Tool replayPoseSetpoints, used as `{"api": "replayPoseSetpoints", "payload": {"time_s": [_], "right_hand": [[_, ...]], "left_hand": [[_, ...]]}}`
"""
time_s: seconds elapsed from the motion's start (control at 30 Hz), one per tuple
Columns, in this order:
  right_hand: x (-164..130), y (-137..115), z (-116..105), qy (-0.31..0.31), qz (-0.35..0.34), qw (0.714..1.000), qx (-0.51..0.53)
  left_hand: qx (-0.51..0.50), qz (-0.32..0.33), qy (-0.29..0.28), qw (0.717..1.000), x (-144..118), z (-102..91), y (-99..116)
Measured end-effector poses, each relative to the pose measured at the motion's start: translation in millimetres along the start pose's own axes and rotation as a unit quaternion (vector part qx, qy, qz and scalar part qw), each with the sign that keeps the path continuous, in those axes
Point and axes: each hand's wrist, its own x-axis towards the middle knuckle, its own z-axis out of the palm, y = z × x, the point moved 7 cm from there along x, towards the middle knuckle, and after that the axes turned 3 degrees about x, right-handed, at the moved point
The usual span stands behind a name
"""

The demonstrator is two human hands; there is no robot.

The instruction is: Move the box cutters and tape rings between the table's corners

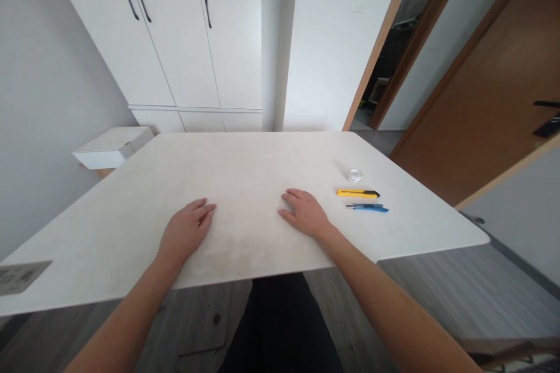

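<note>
My left hand [187,227] rests on the white table [245,169], left of its middle, with the fingers stretched out and nothing held. My right hand [305,211] lies on the tabletop too, its fingers a little apart and free of any object. To the right of that hand is a yellow utility knife [356,193], its dark end pointing right. Just nearer to me lies a slim blue tool with a metal tip [368,207], whose kind I cannot make out. Beyond both stands a small clear roll of tape [354,175]. Neither hand touches these things.
A printed grey label [21,277] is at the table's near left corner. Past the left edge stands a white box [114,147]. White cupboards [196,41] rise behind the table, and a brown door [490,64] stands at the right.
</note>
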Motion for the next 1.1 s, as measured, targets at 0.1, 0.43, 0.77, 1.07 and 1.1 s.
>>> {"api": "replayPoseSetpoints", "payload": {"time_s": [0.1, 0.43, 0.77, 1.07, 1.1], "right_hand": [[1.7, -0.2, 0.3, -0.008, 0.005, 1.0, 0.002], [1.3, -1.9, 0.3, -0.011, 0.005, 1.0, -0.002], [1.3, -0.7, 0.3, -0.012, 0.008, 1.0, -0.001], [1.0, -1.5, 0.1, -0.009, 0.003, 1.0, -0.01], [1.0, -1.4, 0.0, -0.008, 0.003, 1.0, -0.009]], "left_hand": [[0.0, -0.005, 0.004, 1.0, -0.2, -0.5, -0.5], [-0.006, 0.0, 0.001, 1.0, -0.5, -0.1, -0.7], [-0.008, -0.001, 0.001, 1.0, -0.4, 1.6, -1.5], [-0.002, 0.003, -0.002, 1.0, -0.8, 1.4, -0.6], [-0.003, 0.004, -0.001, 1.0, -0.8, 1.5, -0.6]]}}
